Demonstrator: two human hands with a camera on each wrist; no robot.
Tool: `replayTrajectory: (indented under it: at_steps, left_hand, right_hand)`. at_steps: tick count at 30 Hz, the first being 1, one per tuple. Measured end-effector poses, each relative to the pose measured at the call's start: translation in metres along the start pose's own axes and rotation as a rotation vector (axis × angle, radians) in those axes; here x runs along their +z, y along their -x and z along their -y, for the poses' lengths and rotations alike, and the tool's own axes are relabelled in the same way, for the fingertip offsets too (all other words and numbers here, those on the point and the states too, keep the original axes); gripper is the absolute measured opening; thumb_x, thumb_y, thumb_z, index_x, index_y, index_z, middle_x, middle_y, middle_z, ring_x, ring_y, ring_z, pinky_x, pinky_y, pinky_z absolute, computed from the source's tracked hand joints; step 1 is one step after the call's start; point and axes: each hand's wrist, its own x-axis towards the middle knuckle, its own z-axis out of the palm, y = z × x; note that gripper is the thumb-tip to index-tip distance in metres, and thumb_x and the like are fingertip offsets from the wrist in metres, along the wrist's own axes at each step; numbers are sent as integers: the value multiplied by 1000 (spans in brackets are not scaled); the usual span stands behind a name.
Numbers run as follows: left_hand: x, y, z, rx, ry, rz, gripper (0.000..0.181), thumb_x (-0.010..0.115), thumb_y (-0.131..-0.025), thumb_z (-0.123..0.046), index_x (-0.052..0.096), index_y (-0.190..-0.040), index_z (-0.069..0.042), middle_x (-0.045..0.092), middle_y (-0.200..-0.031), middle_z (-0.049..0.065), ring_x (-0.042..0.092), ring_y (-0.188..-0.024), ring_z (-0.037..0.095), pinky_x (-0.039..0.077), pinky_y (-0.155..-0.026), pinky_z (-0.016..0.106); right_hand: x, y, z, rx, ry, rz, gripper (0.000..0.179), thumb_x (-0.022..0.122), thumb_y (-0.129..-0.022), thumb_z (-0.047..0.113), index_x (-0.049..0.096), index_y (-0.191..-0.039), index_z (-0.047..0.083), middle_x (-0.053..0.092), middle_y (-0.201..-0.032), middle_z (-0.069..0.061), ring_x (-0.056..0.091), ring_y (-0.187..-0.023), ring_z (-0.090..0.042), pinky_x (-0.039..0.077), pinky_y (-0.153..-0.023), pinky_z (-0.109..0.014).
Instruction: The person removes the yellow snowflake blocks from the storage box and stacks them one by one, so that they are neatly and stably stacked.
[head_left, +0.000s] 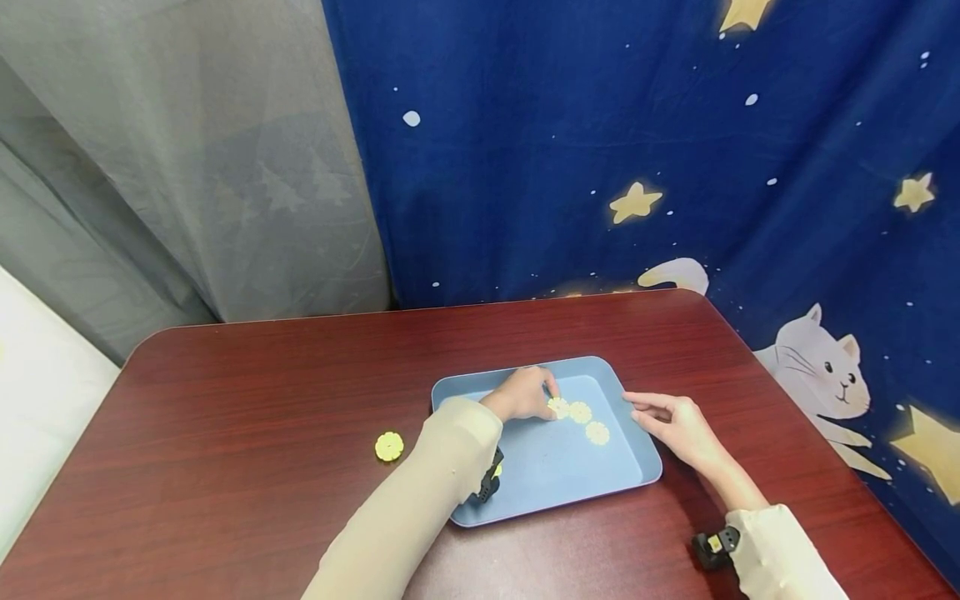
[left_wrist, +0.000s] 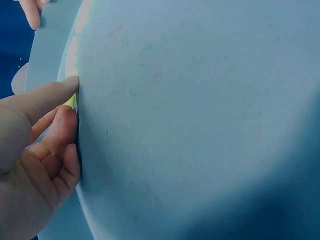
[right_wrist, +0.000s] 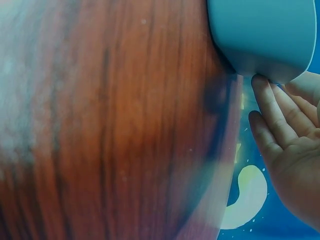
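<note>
Three pale yellow scalloped discs lie toward the right side of a blue tray (head_left: pixel 525 492). My left hand (head_left: pixel 525 392) reaches into the tray and pinches the leftmost disc (head_left: pixel 558 408) between thumb and fingers; its yellow-green edge (left_wrist: pixel 71 102) shows between the fingertips in the left wrist view. Close beside it are the middle disc (head_left: pixel 580 412) and the lower right disc (head_left: pixel 597 433). At the tray's right side, my right hand (head_left: pixel 678 429) holds the rim. Its fingers touch the outer wall (right_wrist: pixel 262 40) in the right wrist view, and the thumb tip is hidden behind it.
Left of the tray, another yellow scalloped disc (head_left: pixel 389 447) lies on the dark red wooden table (head_left: pixel 247 433). A blue curtain (head_left: pixel 525 167) with stars and a grey curtain (head_left: pixel 225 167) hang behind the table. Each wrist carries a small black camera (head_left: pixel 712 550).
</note>
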Motion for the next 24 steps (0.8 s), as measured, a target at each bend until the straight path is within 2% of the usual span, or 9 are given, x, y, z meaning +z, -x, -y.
replayTrajectory:
  at_steps: [5, 14, 24]
  left_hand:
    - [-1, 0, -1, 4, 11, 14, 25, 78, -71, -14, 65, -91, -10, 60, -90, 0, 51, -74, 10, 42, -73, 23]
    - [-1, 4, -3, -2, 28, 32, 26, 78, -71, -14, 62, -91, -11, 56, -79, -3, 52, -72, 9, 42, -66, 22]
    - [-2, 5, -2, 25, 44, 32, 28, 79, -70, -11, 58, -89, -10, 52, -74, -3, 49, -67, 9, 40, -61, 20]
  right_hand:
    - [0, 0, 0, 3, 1, -1, 32, 64, -84, 7, 62, -115, 1, 65, -105, -16, 63, -85, -7, 50, -68, -22]
    - [0, 1, -1, 2, 11, -7, 32, 64, -84, 7, 62, -115, 1, 65, -102, -15, 63, -84, -8, 50, -67, -22]
    - [2, 0, 0, 9, 15, -8, 32, 65, -84, 9, 62, -116, 2, 65, -103, -15, 63, -86, -11, 50, -68, -22]
